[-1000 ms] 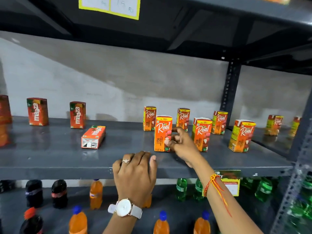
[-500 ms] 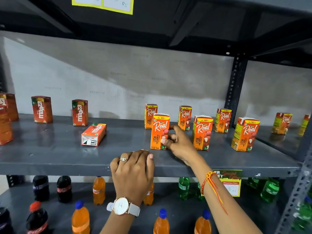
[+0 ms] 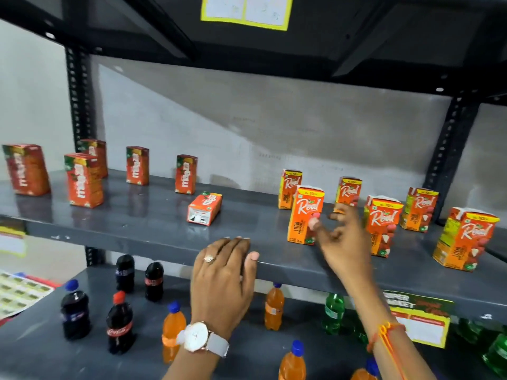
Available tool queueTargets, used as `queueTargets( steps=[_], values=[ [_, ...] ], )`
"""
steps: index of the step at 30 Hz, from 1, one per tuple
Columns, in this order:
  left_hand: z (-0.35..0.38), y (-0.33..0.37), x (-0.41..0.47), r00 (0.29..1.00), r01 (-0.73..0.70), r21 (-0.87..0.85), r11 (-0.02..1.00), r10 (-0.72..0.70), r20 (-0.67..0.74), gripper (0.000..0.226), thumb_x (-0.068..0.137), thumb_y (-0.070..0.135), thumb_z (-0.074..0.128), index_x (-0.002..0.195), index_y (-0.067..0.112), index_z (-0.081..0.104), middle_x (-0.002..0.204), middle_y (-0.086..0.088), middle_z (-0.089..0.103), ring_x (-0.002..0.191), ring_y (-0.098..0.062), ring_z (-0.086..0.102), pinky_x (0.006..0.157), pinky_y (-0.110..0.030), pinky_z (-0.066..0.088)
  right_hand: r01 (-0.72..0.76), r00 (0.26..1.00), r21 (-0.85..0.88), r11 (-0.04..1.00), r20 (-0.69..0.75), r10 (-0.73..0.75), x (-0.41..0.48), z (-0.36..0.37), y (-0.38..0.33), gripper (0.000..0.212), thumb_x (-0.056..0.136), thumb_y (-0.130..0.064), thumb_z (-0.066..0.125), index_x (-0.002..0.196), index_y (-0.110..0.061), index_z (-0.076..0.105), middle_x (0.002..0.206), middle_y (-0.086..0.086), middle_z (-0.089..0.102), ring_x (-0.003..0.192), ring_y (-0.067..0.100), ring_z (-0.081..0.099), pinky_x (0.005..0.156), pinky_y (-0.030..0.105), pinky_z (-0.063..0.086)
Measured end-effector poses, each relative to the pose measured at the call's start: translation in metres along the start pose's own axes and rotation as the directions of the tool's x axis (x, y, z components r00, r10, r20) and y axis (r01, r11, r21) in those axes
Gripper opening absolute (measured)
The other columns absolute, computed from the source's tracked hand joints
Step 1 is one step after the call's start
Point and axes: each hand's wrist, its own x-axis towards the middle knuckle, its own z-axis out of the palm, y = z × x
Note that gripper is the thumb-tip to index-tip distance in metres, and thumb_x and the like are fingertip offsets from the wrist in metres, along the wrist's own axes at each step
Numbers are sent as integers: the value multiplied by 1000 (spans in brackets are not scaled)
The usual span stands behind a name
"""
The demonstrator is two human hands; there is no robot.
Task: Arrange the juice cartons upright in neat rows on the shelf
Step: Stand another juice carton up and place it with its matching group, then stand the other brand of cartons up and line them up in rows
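An orange Real litchi carton (image 3: 304,213) stands upright near the front of the grey shelf (image 3: 137,231). My right hand (image 3: 343,239) hovers just to its right with fingers spread, holding nothing. Several more Real cartons stand upright behind and to the right, among them a front one (image 3: 381,224) and a far-right one (image 3: 466,238). One red Maaza carton (image 3: 204,208) lies on its side at mid-shelf. Other Maaza cartons (image 3: 186,174) stand upright to the left. My left hand (image 3: 223,272) rests flat on the shelf's front edge, wearing a ring and a watch.
The lower shelf holds dark cola bottles (image 3: 120,322), orange soda bottles (image 3: 274,305) and green bottles (image 3: 333,314). A price label (image 3: 419,322) hangs under the shelf edge at right. A black upright post (image 3: 450,154) stands at the right rear.
My right hand has let go of the front Real carton and pulled slightly right, fingers spread. The view has swung left, showing more Maaza cartons. My left hand stays on the edge.
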Motion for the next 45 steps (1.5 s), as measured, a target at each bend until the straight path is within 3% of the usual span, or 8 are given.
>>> queueTargets(
  steps=[2,4,10,18,24,27,33,45],
  values=[
    [-14,-32,0,995,49,33,998,-46,-86,43,94,35,35,96,15,73,101,-1,72,101,-24,63,94,-39,36,179,965,34,983,-203,-169,-17,4,-19,38,79,-23,67,113,-11,53,96,6,65,74,8,60,56,9,43],
    [-26,-70,8,987,103,94,990,-90,-129,39,93,31,38,91,14,73,99,-3,73,101,-27,64,94,-43,37,221,967,120,968,-154,-201,-26,20,-49,22,79,-24,67,98,-15,59,75,-6,62,64,-4,59,54,5,45],
    [-40,-152,35,998,61,183,981,-56,-35,41,92,31,37,77,15,71,80,-5,72,84,-31,66,80,-41,43,-272,902,13,962,352,250,1,128,-109,53,76,-56,58,60,-5,53,59,13,61,58,23,60,81,48,57],
    [-38,-169,35,998,-58,112,992,56,18,37,89,31,40,81,19,74,87,1,74,86,-23,67,80,-35,35,-412,742,-316,855,429,516,22,177,-156,41,83,-43,58,60,-11,45,60,6,49,51,14,45,50,23,41],
    [-40,-171,34,996,-34,58,998,29,89,42,90,33,37,83,16,75,89,-1,74,89,-23,67,83,-35,36,-241,799,-542,805,360,481,20,190,-171,30,78,-42,65,78,-13,57,78,5,56,54,15,46,46,22,32],
    [-40,-172,33,996,-33,43,999,29,89,42,90,33,38,84,15,75,90,-2,74,89,-24,67,84,-35,35,-349,825,-357,866,321,465,13,192,-165,42,76,-35,70,104,-6,56,92,9,55,71,21,56,50,25,39],
    [-38,-171,33,997,-22,10,1000,22,77,41,90,31,38,86,14,76,90,-2,74,91,-24,67,84,-35,35,-479,859,246,843,328,393,-4,183,-140,51,75,-22,73,114,4,53,95,12,64,65,14,62,42,19,52],
    [-37,-164,31,1000,28,41,999,-28,6,39,87,28,40,86,13,75,90,-2,74,88,-23,67,86,-34,34,-379,909,636,672,392,141,-18,171,-129,19,83,-6,62,101,-12,59,94,4,68,86,18,67,69,35,58]
  ],
)
